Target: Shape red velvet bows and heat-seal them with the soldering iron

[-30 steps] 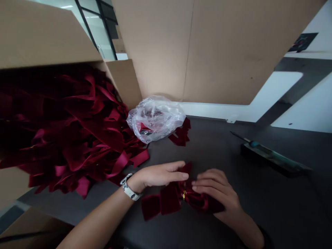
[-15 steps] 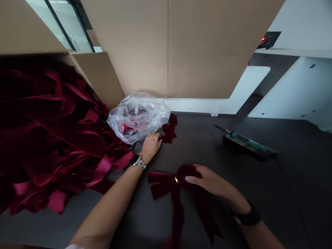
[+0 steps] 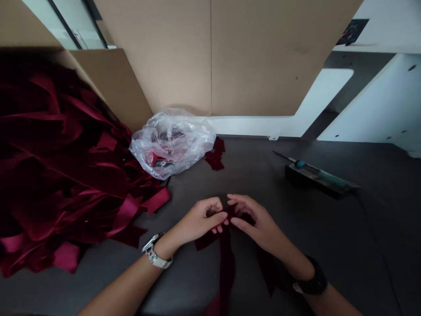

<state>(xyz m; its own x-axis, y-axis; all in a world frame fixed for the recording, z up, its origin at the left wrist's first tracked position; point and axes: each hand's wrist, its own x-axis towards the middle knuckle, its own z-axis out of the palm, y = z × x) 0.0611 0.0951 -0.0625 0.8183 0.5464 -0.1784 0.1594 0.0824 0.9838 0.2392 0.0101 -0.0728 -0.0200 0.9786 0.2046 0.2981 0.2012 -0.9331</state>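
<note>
- Subject: a wine-red velvet bow (image 3: 235, 214), on or just above the dark bench, between both hands. Its centre is mostly hidden by fingers; whether it touches the bench there cannot be told.
- Two long velvet tails (image 3: 226, 272) trail toward the person across the bench; one loop (image 3: 207, 239) shows below the left hand.
- Left hand (image 3: 200, 217): narrow, fingers curled around the bow's left side.
- Right hand (image 3: 253, 217): narrow, fingers on the bow's right side, close to the left fingertips. Firmness of either hold cannot be told.
- Risk: velvet may slip if either hold slackens, letting the bow's centre shift or loosen.
- Risk: the silver link wristwatch (image 3: 154, 251) on the left wrist could catch the velvet pile during close work.
- Left of the hands: a heap of wine-red velvet ribbon (image 3: 62, 153) spills from a cardboard box (image 3: 112, 87) onto the bench. Risk: further spill could tangle with the free tails.
- Beyond the hands: a crumpled clear plastic bag (image 3: 173, 142) sits beside the heap, with loose velvet scraps (image 3: 215, 153) just behind it.
- Right: a teal-handled soldering iron (image 3: 322, 174) rests on a black stand (image 3: 304, 176), well apart from the bow. Heat state unknown. Risk: if hot, its tip could scorch any velvet dragged against it.
</note>
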